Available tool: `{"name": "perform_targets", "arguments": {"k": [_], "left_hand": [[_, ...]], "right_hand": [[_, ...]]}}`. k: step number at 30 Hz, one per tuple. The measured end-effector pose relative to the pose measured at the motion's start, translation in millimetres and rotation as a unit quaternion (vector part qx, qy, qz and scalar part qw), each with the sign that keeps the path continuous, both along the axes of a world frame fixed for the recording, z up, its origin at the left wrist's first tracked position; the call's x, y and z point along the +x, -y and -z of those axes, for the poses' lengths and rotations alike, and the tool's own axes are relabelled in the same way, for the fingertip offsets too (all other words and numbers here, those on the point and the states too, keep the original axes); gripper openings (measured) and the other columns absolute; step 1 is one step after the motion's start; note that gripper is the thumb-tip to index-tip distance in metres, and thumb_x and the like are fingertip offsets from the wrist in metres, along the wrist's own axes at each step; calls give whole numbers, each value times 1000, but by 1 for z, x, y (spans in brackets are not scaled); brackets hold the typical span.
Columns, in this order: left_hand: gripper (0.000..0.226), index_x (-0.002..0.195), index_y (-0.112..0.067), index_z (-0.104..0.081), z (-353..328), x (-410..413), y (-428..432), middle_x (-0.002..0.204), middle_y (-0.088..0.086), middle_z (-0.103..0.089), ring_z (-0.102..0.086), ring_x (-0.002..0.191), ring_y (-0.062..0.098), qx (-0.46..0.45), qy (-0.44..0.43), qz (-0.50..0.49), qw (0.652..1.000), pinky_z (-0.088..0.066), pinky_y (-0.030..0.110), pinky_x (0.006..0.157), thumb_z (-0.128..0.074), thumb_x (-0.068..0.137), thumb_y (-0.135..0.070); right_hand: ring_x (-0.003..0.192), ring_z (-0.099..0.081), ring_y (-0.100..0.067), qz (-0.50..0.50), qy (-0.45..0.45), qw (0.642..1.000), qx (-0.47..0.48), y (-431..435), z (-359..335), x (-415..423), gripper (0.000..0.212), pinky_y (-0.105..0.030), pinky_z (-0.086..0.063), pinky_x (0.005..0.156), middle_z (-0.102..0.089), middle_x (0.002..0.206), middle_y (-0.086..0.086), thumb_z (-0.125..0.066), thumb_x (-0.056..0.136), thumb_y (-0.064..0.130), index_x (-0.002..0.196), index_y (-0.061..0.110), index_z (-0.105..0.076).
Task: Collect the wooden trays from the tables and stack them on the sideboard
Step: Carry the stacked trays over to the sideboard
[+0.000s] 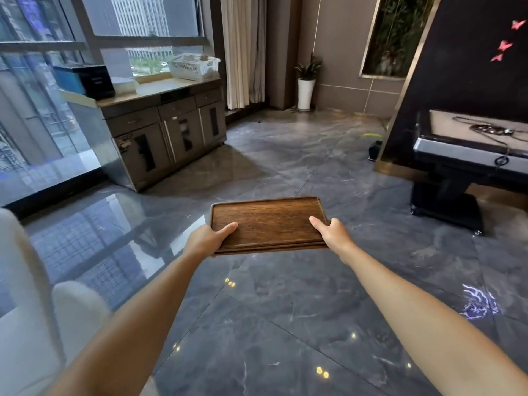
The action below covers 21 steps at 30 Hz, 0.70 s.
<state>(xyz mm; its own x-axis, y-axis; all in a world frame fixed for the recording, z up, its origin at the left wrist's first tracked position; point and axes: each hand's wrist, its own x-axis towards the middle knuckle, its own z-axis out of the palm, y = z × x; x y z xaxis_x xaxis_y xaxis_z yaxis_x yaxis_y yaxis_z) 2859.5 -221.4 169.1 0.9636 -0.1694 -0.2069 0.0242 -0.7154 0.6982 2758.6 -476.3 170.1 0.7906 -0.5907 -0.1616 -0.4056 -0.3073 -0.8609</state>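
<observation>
Head view shows the wooden tray held level between both hands, left hand and right hand each closed on a near corner, thumbs on top.

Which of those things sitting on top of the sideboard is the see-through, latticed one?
The white plastic basket at the right end of the grey sideboard; the black box at the left end is solid.

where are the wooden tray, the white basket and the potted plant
wooden tray [268, 224], head view, middle of its flat inner surface
white basket [194, 68], head view, its front wall
potted plant [306, 92], head view, on the white pot
</observation>
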Motion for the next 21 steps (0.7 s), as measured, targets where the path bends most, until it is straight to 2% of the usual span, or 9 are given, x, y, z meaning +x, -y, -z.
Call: {"name": "perform_targets", "arguments": {"k": [4,7,9,12,15,17,21], "left_hand": [[56,64,-11,-56,6,67,35,65,5,-62,-62,62,23,9,5,-14,1000,-55,36,71,-55,75,-66],[50,63,-17,-51,26,118,58,61,0,-58,-58,54,16,19,10,-31,999,-49,28,54,-55,75,-65],[49,64,-18,-50,41,154,74,62,-1,-57,-57,53,14,27,4,-44,999,-45,24,49,-55,75,-66],[55,66,-13,-54,58,214,104,62,1,-59,-58,55,16,39,-15,-73,996,-47,29,56,-54,74,-67],[61,68,-7,-59,62,281,137,66,6,-61,-61,67,24,45,-24,-101,994,-49,34,68,-54,75,-68],[56,64,-12,-55,58,324,156,66,4,-60,-61,73,26,47,-21,-114,992,-47,34,68,-54,75,-67],[62,65,-8,-54,49,407,184,68,7,-60,-59,68,25,40,-27,-156,987,-42,32,60,-53,74,-69]], "right_hand": [[114,-51,-33,-7,-11,1000,7,36,11,73,61,-33,-36,84,-56,122,-19,-55,86,48,116,-5,-49],[110,-53,-33,-22,-27,999,10,62,31,132,60,-30,-34,79,-57,118,-20,-55,86,48,113,-5,-50],[107,-54,-33,-34,-39,999,9,81,47,174,58,-29,-35,77,-58,112,-19,-55,86,48,108,-5,-51],[108,-54,-35,-64,-48,997,14,112,65,246,56,-30,-35,77,-58,104,-16,-55,87,46,108,-6,-52],[110,-53,-34,-90,-50,994,22,146,69,326,56,-30,-36,80,-58,117,-20,-55,87,45,112,-6,-51],[109,-54,-33,-110,-50,992,26,168,66,379,56,-32,-39,82,-59,117,-20,-55,87,44,111,-6,-52],[106,-56,-32,-141,-39,989,27,200,53,479,47,-33,-41,83,-63,111,-17,-57,87,42,104,-2,-54]]}}
